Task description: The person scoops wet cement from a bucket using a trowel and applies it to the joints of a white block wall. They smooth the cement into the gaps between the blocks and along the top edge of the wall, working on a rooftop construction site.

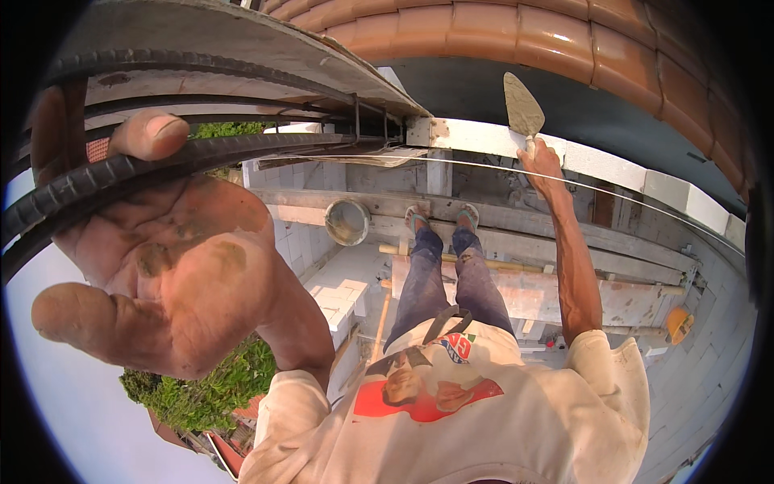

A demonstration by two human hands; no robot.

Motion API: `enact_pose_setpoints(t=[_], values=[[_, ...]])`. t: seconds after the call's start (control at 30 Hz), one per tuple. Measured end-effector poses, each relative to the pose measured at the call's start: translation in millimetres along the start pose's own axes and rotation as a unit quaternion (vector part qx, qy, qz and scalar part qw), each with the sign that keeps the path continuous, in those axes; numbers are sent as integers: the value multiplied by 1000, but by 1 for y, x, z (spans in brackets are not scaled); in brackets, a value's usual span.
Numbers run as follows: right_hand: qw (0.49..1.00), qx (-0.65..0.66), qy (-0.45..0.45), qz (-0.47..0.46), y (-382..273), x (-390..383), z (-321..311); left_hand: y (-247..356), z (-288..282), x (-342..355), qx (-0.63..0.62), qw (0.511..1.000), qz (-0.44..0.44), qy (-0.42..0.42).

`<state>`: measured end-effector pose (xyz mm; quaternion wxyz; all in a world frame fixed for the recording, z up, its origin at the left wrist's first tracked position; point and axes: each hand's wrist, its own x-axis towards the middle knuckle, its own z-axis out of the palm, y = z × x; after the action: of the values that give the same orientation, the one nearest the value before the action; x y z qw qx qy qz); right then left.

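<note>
Close up on the left, my left hand has its palm turned up, with grey smears on the skin. Its fingers pass behind a ribbed steel rebar and one fingertip curls over it, while the thumb sticks out. My right hand is closed round the handle of a pointed trowel, arm stretched forward. Grey mortar coats the trowel's blade, which points away from me above a row of white blocks.
A taut white string runs along the blocks. Glazed roof tiles overhang the far side. My feet stand on wooden planks, beside a round bucket. A yellow hard hat lies lower right. Open drop and treetops show at left.
</note>
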<state>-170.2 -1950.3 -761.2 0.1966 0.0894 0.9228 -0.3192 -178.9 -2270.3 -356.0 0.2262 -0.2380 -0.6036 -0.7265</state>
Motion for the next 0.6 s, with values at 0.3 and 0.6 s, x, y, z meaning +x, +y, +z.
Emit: enact_pose_setpoints(t=[0.3,0.6], values=[[998,-32,20,-56,15,7,6,-7,-26,0,236,966,100,22],[999,14,22,-35,14,-3,0,-17,-42,-4,87,978,173,80]])
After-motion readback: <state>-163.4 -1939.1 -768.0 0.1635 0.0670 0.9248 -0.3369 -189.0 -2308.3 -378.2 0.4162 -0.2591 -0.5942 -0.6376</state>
